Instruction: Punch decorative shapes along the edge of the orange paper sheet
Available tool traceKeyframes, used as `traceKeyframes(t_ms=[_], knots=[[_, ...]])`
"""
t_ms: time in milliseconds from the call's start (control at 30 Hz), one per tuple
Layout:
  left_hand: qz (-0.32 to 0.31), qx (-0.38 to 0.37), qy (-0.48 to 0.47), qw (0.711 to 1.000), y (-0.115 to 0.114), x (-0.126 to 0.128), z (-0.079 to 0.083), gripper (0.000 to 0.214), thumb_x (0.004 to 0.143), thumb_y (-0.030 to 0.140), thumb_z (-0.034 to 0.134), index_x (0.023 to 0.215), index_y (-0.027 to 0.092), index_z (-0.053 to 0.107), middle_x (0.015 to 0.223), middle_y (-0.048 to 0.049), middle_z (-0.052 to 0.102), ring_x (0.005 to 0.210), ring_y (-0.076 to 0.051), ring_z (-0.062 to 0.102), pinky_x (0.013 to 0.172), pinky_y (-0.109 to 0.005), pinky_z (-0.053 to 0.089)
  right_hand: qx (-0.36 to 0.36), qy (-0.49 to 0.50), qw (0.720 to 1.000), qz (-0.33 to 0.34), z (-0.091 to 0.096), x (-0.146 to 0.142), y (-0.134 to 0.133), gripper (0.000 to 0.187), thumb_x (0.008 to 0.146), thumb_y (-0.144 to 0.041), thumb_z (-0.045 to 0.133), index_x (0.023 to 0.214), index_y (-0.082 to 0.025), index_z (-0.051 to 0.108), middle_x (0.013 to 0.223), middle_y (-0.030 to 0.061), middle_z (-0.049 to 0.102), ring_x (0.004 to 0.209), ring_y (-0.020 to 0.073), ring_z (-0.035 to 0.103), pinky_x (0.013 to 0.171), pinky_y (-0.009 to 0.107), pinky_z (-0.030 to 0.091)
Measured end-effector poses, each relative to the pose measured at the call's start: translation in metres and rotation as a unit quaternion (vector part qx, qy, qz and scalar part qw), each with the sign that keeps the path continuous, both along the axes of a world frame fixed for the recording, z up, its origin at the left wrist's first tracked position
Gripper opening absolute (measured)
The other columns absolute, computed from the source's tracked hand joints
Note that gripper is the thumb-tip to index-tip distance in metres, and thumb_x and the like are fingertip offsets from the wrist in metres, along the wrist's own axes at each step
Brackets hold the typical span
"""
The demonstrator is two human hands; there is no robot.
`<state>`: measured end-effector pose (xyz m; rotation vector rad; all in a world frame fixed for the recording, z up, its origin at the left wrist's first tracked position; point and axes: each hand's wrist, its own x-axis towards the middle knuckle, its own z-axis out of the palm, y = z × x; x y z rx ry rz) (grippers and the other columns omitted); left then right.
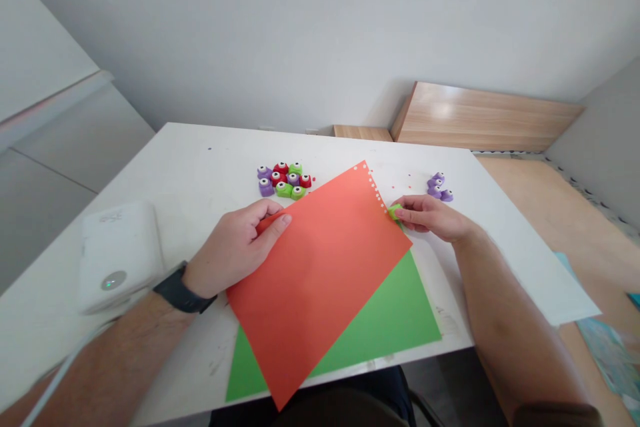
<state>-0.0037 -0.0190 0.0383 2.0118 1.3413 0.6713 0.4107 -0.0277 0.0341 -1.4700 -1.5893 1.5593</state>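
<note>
An orange-red sheet of paper (320, 273) is held tilted above the table, with a row of small punched holes along its upper right edge. My left hand (250, 233) pinches its left edge, thumb on top. In my right hand (430, 215) is a small green craft punch (395, 211), set at the sheet's right edge just below the last holes. Under the orange sheet lies a green sheet of paper (385, 320). Beyond my left hand stand several purple, red and green craft punches (283, 180) in a cluster. Several purple punches (440, 188) sit beyond my right hand.
A white box-like device (120, 257) with a cable stands on the left of the white table (200, 167). Tiny red paper bits (393, 187) are scattered near the sheet's top. A wooden headboard (480, 117) rises behind the table on the right.
</note>
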Motion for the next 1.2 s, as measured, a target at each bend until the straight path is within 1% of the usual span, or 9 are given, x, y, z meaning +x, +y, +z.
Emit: traceKeyframes(t_ms=[100,233,433,533,667,900,1067,1200], knots=[[0.001,-0.002,0.006,1.000,-0.0003,-0.0007,-0.0011,0.032,0.104,0.056,0.057,0.104,0.026,0.068,0.090,0.0053,0.073,0.075,-0.015,0.064,0.070,-0.026,0.047,0.002,-0.006,1.000,0.011,0.0008,-0.0011,-0.0005,0.047,0.092,-0.058,0.078,0.110,-0.014,0.075,0.071,-0.0017,0.055,0.059,0.0096,0.037,0.053,0.030,0.020],[0.004,0.002,0.014,1.000,-0.0005,-0.0011,-0.0018,0.033,0.104,0.057,0.057,0.103,0.026,0.068,0.088,0.0046,0.073,0.075,-0.016,0.064,0.070,-0.027,0.046,0.000,-0.007,1.000,0.016,0.0020,-0.0029,-0.0009,0.047,0.091,-0.058,0.078,0.108,-0.014,0.075,0.075,-0.0008,0.056,0.062,0.0098,0.038,0.054,0.029,0.022],[0.009,0.005,0.017,1.000,-0.0002,0.0001,-0.0019,0.033,0.105,0.057,0.056,0.105,0.027,0.069,0.089,0.0050,0.074,0.075,-0.016,0.065,0.071,-0.027,0.046,0.005,-0.022,0.999,0.034,0.0062,-0.0056,-0.0021,0.050,0.090,-0.062,0.077,0.108,-0.015,0.076,0.086,0.0031,0.065,0.068,0.0118,0.045,0.058,0.028,0.030],[0.010,0.006,0.017,1.000,-0.0001,0.0001,-0.0021,0.032,0.104,0.057,0.056,0.104,0.027,0.068,0.089,0.0053,0.074,0.075,-0.015,0.065,0.071,-0.026,0.047,0.006,-0.028,0.999,0.041,0.0087,-0.0070,-0.0032,0.051,0.089,-0.063,0.077,0.110,-0.016,0.077,0.087,0.0040,0.067,0.071,0.0132,0.049,0.060,0.029,0.033],[0.010,0.005,0.018,1.000,-0.0005,-0.0002,-0.0022,0.032,0.104,0.057,0.056,0.105,0.027,0.067,0.087,0.0052,0.074,0.073,-0.016,0.064,0.068,-0.027,0.046,0.006,-0.033,0.998,0.048,0.0095,-0.0077,-0.0031,0.051,0.089,-0.062,0.078,0.109,-0.015,0.077,0.085,0.0034,0.066,0.067,0.0123,0.048,0.059,0.029,0.032],[0.001,0.011,0.008,1.000,-0.0014,-0.0004,-0.0002,0.031,0.105,0.055,0.056,0.105,0.026,0.068,0.090,0.0046,0.074,0.077,-0.016,0.065,0.071,-0.026,0.047,0.006,-0.030,0.998,0.062,0.0069,-0.0078,-0.0016,0.048,0.091,-0.060,0.078,0.105,-0.014,0.075,0.073,-0.0011,0.059,0.060,0.0105,0.047,0.055,0.029,0.032],[0.001,0.014,0.004,1.000,-0.0018,0.0010,0.0016,0.031,0.105,0.054,0.057,0.105,0.026,0.068,0.090,0.0039,0.075,0.077,-0.016,0.065,0.072,-0.026,0.047,0.011,-0.029,0.998,0.051,0.0059,-0.0083,-0.0022,0.046,0.091,-0.059,0.078,0.105,-0.014,0.074,0.071,-0.0010,0.060,0.059,0.0110,0.049,0.055,0.028,0.034],[0.002,0.012,0.001,1.000,-0.0018,0.0015,0.0014,0.032,0.104,0.055,0.056,0.104,0.025,0.069,0.090,0.0028,0.075,0.077,-0.017,0.066,0.071,-0.027,0.047,0.018,-0.034,0.998,0.056,0.0066,-0.0092,-0.0022,0.046,0.091,-0.059,0.079,0.102,-0.014,0.074,0.069,-0.0005,0.061,0.058,0.0112,0.050,0.054,0.028,0.036]])
